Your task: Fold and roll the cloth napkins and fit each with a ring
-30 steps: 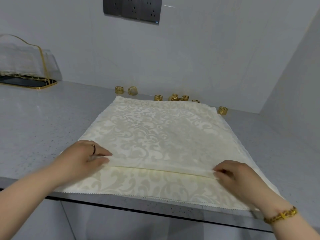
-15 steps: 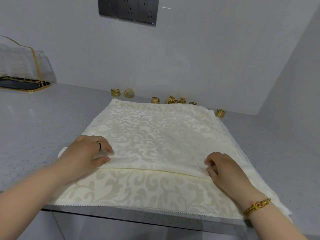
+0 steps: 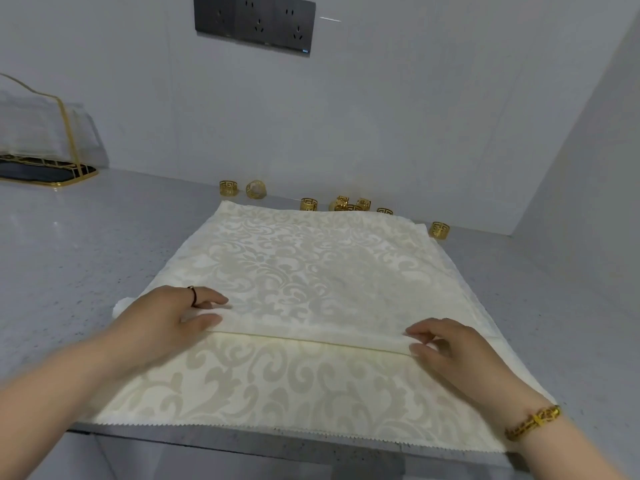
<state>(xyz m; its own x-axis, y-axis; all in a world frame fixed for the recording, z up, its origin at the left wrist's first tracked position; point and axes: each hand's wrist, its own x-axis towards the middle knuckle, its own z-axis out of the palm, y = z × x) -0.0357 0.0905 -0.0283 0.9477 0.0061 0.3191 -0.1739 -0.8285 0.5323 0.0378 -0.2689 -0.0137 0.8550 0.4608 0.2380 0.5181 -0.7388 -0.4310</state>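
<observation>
A cream damask napkin lies spread on the grey counter, its zigzag near edge along the counter's front. A folded edge runs across it from left to right. My left hand pinches the left end of that fold between thumb and forefinger. At the right end, my right hand pinches the fold with curled fingers. Several gold napkin rings stand behind the cloth by the wall: two at the left, a cluster in the middle and one at the right.
A gold wire holder with pale cloth stands at the far left. A dark socket panel is on the back wall. A side wall closes the counter on the right. The counter's front edge is just under the napkin's near edge.
Both hands keep hold of the fold's ends. The fold has shifted slightly away from me, so the strip of cloth in front of it looks wider.
</observation>
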